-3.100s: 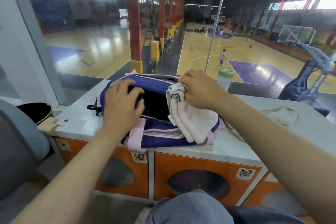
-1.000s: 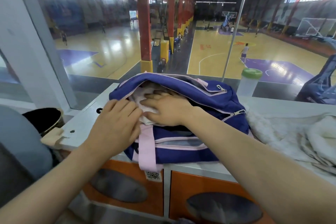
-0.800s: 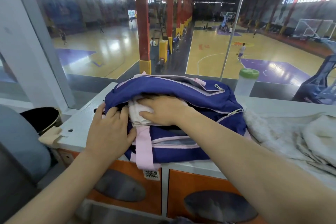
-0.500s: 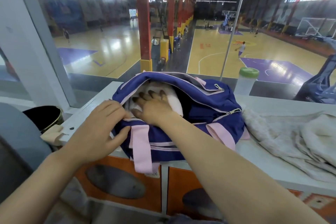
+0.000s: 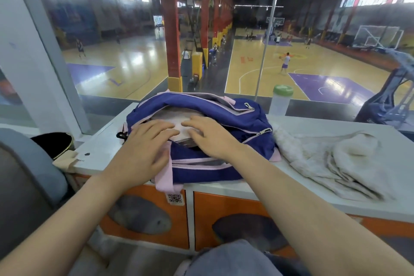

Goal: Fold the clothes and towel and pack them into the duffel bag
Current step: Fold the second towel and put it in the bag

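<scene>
We've got both hands, left hand [image 5: 145,141] and right hand [image 5: 209,135], flat on the folded cloth [image 5: 177,120] in the duffel bag [image 5: 224,119], gripping nothing, and the unfolded towel [image 5: 324,161] lies at 3 o'clock, nearer our right.

A green-lidded bottle [image 5: 280,102] stands on the white counter [image 5: 313,125] by the window.

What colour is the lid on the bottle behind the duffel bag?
Green. The bottle lid shows clearly in the head view, on a translucent bottle.

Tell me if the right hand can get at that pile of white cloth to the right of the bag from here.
Probably yes. The right hand lies flat at the duffel bag's opening, holding nothing, and the white cloth pile lies uncovered on the counter just right of the bag, with nothing between them.
</scene>
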Demonstrator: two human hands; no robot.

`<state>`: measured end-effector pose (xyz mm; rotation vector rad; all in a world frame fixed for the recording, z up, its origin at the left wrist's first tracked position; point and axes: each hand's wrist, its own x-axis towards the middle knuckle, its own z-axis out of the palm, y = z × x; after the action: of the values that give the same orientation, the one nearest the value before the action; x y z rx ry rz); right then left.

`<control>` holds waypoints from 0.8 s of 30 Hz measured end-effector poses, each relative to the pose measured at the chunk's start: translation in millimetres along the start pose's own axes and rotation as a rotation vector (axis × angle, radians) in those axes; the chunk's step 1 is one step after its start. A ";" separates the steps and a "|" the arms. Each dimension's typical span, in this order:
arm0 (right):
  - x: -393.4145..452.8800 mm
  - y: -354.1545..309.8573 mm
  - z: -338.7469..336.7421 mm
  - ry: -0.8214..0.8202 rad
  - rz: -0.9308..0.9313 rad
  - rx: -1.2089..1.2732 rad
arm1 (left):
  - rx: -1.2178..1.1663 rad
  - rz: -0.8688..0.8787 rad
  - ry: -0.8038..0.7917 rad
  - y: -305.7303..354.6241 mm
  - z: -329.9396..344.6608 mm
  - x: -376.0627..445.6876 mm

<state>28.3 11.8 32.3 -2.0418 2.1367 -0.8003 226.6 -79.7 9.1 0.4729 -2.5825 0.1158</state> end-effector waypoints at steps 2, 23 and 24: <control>-17.9 13.3 -8.1 0.043 0.023 -0.001 | -0.021 0.014 -0.015 18.0 4.3 5.8; -237.9 171.9 -70.1 0.574 0.934 0.072 | -0.460 -0.009 -0.496 275.6 99.8 120.7; -238.9 173.4 -69.1 0.605 0.942 0.151 | -0.521 -0.051 -0.501 288.7 100.8 129.9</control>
<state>-131.1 256.0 -50.5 -0.5467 2.7655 -1.3961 -27.7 133.1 -11.5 0.4029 -2.9158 -0.7664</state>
